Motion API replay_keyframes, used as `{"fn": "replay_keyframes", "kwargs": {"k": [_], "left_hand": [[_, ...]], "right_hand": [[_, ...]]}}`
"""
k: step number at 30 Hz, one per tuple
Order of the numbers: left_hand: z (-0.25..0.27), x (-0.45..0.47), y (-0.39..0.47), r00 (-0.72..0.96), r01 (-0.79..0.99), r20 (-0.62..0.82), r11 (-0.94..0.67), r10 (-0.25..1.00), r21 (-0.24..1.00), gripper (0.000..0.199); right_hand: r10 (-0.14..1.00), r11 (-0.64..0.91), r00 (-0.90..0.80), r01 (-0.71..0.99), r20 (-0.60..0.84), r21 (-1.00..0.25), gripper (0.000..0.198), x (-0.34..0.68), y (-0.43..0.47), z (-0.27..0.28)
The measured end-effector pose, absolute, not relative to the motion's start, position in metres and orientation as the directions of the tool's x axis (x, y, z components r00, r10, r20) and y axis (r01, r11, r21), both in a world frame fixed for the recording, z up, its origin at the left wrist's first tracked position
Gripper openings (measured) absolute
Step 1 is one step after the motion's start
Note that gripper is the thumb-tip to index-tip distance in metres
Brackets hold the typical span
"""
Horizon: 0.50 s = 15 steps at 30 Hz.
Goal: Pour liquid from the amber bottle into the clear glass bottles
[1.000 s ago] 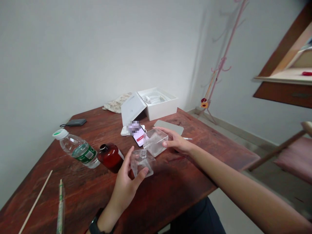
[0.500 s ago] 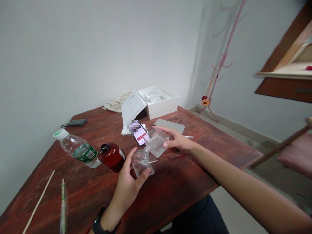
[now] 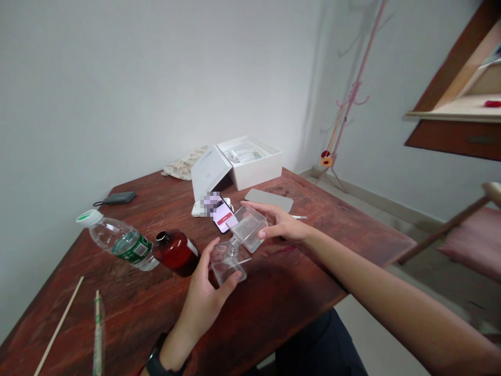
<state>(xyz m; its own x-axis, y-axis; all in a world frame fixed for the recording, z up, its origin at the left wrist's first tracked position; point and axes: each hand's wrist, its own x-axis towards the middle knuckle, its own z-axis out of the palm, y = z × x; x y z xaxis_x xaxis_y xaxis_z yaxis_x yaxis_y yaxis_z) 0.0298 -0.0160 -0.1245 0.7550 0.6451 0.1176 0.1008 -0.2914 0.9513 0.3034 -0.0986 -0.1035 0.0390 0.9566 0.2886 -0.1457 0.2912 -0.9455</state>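
Observation:
My left hand curls around a clear square bottle with a threaded, uncapped neck, its thumb along the near side. My right hand grips a second clear boxy container, fingers behind and thumb in front. That container is tilted, its lower left corner close to the bottle's neck. Whether the two touch I cannot tell. Just left of my left hand stands an uncapped amber bottle of dark liquid. A phone with a lit screen lies behind the clear pieces.
Left of the amber bottle is a water bottle with a green label. Chopsticks, one loose and some wrapped, lie at the front left. An open white box, a grey slab and a power bank sit farther back.
The container in my right hand has tipped, and its lower corner is nearer the bottle's neck. My left hand keeps its hold. The whole view has shifted slightly.

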Motion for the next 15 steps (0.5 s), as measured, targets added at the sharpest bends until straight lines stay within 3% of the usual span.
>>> {"fn": "replay_keyframes", "kwargs": {"k": [15], "left_hand": [[-0.1246,0.0282,-0.0185,0.764,0.143,0.157,-0.401,0.626,0.905,0.074]], "right_hand": [[0.935,0.354,0.025,-0.091,0.353,-0.931,0.081,0.3024,-0.1035,-0.0941]]}}
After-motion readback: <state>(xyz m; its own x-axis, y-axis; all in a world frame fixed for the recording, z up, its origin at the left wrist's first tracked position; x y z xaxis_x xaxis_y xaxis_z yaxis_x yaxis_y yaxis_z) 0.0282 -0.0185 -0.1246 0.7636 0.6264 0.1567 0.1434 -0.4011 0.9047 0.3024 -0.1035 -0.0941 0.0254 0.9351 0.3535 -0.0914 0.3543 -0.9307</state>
